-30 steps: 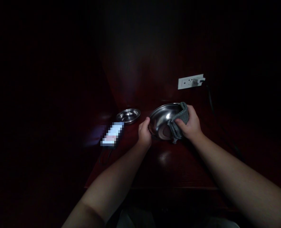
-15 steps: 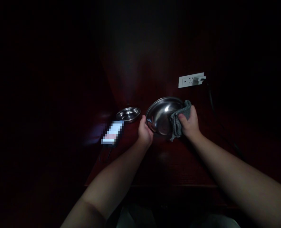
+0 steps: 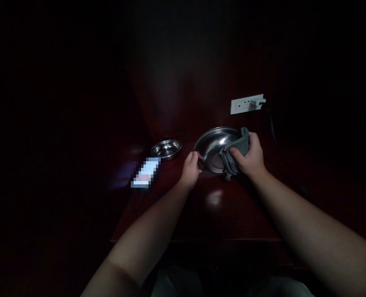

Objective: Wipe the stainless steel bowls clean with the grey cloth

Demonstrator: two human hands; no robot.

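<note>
A shiny stainless steel bowl (image 3: 212,146) is tilted with its inside towards me, above the dark red table (image 3: 232,214). My left hand (image 3: 190,170) grips its left rim, thumb on the edge. A folded grey-green cloth (image 3: 237,150) lies over the bowl's right side. My right hand (image 3: 253,159) is closed on this cloth, thumb in front, pressing it against the bowl; its other fingers are mostly hidden behind the cloth and rim.
A smaller steel bowl (image 3: 166,149) stands at the left back of the table. In front of it lies a lit phone (image 3: 146,173), its screen blurred, with a cable. A white wall socket (image 3: 247,104) holds a plug, and a dark cord hangs on the right.
The bowl has turned a little and shifted slightly right. My left hand has moved up its rim, with the thumb now bent over the edge. My right hand and the cloth have shifted slightly.
</note>
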